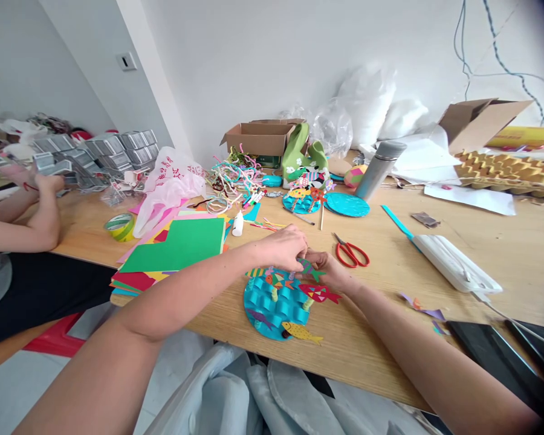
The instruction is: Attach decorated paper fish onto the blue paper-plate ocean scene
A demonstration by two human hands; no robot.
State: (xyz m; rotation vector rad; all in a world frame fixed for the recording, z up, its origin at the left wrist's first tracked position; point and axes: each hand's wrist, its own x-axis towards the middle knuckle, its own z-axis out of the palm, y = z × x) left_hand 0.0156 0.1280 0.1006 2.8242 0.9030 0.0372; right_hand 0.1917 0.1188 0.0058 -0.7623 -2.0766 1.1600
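A round blue craft base [252, 299] with a wavy blue top stands near the table's front edge. Paper fish rise over it: a red one [318, 293], a yellow one [299, 331], an orange-and-teal one [278, 280] and others. At its far right edge is a green fish with purple stripes [312, 270]. My left hand [281, 246] is closed, its fingertips pinched at this green fish. Close behind the fish, my right hand [330, 270] has its fingers curled against it; its fingertips are partly hidden.
Red-handled scissors [352, 254] lie just beyond my right hand. Coloured paper sheets [194, 238], a white glue bottle [237, 224] and yellow tape [120, 227] are left. A steel flask [379, 169] stands behind; a white power strip [457, 264] lies right. Another person's arm [36, 226] rests far left.
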